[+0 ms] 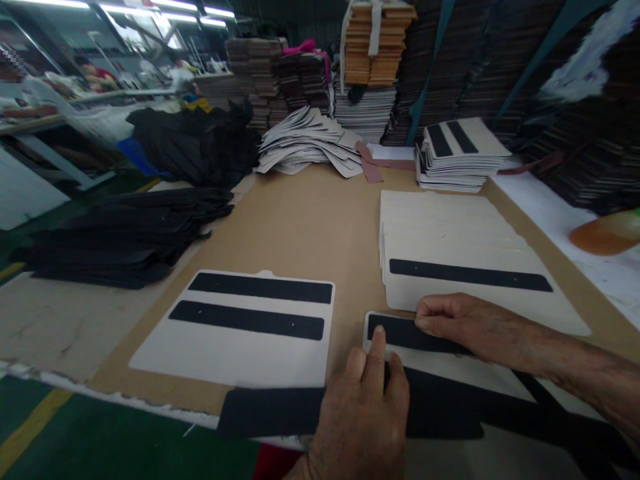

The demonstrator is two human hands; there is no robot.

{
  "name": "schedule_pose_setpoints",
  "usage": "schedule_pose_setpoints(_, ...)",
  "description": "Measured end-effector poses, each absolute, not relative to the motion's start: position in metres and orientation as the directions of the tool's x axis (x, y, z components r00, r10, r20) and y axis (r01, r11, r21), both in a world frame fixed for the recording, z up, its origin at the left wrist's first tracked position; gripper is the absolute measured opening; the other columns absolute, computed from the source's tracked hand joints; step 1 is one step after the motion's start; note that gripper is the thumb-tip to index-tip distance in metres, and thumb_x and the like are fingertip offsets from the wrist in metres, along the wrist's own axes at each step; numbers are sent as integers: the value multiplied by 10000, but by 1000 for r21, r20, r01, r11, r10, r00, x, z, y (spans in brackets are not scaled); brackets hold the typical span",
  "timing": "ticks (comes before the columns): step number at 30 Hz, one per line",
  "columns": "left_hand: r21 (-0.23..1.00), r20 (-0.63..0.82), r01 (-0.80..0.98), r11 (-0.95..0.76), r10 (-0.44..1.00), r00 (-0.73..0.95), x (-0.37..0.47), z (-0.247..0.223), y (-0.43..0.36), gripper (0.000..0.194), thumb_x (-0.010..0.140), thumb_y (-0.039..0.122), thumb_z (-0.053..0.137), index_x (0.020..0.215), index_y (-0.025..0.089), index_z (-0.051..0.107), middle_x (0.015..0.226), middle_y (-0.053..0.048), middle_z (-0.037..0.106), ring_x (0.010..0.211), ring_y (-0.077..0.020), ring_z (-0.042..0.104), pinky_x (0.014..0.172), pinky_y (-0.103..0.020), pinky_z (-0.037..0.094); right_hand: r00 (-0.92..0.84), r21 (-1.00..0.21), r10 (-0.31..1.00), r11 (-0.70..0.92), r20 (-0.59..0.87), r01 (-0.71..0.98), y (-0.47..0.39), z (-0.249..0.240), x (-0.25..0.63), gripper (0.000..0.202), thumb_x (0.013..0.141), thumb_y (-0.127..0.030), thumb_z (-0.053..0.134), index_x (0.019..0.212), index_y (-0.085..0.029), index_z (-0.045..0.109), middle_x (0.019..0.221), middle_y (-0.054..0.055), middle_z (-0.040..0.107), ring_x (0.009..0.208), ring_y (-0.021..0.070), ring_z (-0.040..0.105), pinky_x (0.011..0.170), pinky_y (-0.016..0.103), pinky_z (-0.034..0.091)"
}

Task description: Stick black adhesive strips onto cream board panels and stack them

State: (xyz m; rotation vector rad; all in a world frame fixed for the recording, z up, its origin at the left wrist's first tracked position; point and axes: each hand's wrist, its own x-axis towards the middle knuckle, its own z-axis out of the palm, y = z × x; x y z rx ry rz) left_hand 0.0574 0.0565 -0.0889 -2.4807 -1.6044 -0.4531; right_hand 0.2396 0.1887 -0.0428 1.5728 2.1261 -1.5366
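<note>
Presently, head view: your left hand (369,403) rests one fingertip on the black strip (397,332) atop a pale panel (495,375); other fingers curl, grip unclear. Your right hand (463,325) covers part of the strip; pinch or press, can't tell. Panel's near edge obscured.
</note>
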Motion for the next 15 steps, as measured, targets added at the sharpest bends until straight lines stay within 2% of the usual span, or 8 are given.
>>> schedule_pose_setpoints(15, 72, 294, 904, -421, 875, 385, 56, -88, 58, 459, 877, 405, 507, 1179, 92, 652, 1331, -262, 573, 904, -315, 670, 725, -418, 620, -471, -680, 723, 3, -505, 733, 188, -56, 242, 254, 862, -399, 525, 700, -214, 588, 556, -28, 453, 504, 117, 353, 469, 261, 255)
